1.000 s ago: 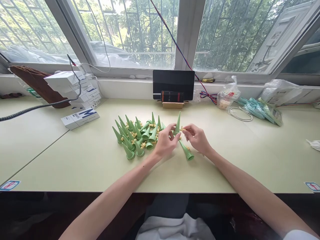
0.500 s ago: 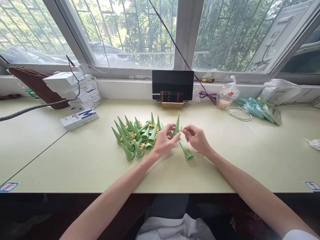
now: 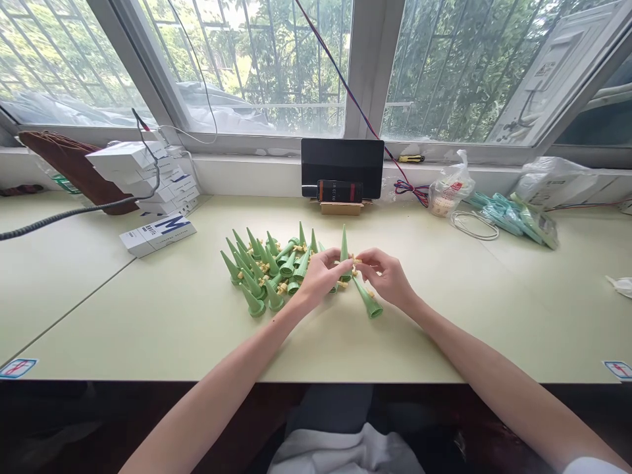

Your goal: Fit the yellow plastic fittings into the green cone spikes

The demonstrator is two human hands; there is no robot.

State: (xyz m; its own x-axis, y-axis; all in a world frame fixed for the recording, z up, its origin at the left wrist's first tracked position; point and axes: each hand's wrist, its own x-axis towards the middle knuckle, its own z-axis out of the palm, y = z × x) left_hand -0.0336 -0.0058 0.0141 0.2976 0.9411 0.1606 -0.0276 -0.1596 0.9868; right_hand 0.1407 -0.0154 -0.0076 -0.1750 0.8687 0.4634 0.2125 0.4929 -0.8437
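My left hand is closed around the lower part of a green watering spike, which stands with its tip up. At the side of that spike, my right hand pinches a small yellow valve; whether the valve is seated in the spike cannot be made out. Another green spike with a yellow valve lies just below my hands, its wide end toward me. To the left of my left hand is a cluster of several green spikes, some upright and some on their sides, with yellow valves among them.
A phone leans on a dark tablet at the back. White boxes are piled at the left, near a coiled black cable. A plastic bag, a white cable and teal packets lie at the back right.
My left hand and its spike have shifted slightly left and down. My right hand has brought the yellow valve closer, against the side of the spike.
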